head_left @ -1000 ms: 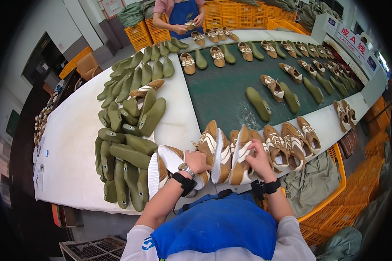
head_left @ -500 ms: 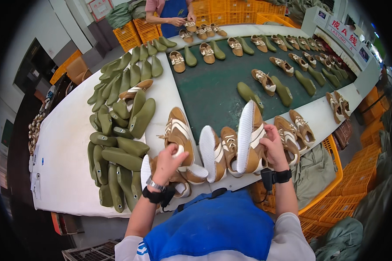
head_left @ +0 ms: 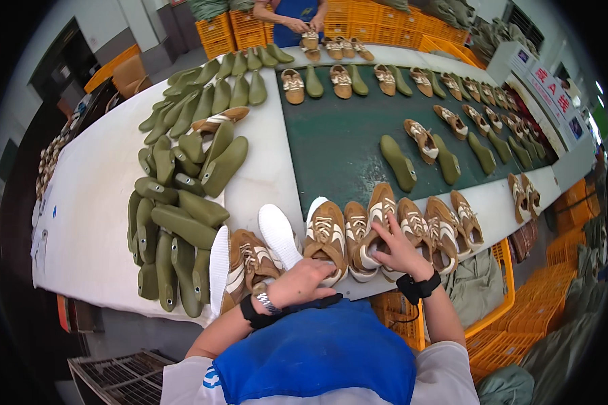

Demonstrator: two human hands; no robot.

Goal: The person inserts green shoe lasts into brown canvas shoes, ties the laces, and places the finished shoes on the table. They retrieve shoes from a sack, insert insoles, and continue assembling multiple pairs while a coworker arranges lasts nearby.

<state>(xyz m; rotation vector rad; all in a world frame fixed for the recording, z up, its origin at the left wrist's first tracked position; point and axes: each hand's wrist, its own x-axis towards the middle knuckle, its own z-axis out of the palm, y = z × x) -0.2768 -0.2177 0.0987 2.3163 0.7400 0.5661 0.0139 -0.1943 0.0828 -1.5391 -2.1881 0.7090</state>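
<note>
A row of brown-and-white sneakers stands along the table's near edge. My left hand (head_left: 300,281) is at the heel of one sneaker (head_left: 327,233), fingers closed at its collar and partly hidden in its opening. My right hand (head_left: 402,251) rests on a neighbouring sneaker (head_left: 381,201), fingers spread over its tongue and collar. Left of my left hand, a sneaker (head_left: 253,256) stands between two pale soles that face left, one sole (head_left: 277,233) behind it and another sole (head_left: 220,270) beside it.
Green shoe lasts (head_left: 182,226) lie heaped on the white tabletop (head_left: 88,223) at left. More sneakers and lasts line the green belt (head_left: 331,152). Across the table a person in a blue apron (head_left: 292,23) handles a sneaker. An orange crate (head_left: 503,270) with grey cloth stands at right.
The raised sneaker on the left has been lowered into the row, and the tilted one on the right now stands upright. My left hand has shifted right and down; my right fingers have spread.
</note>
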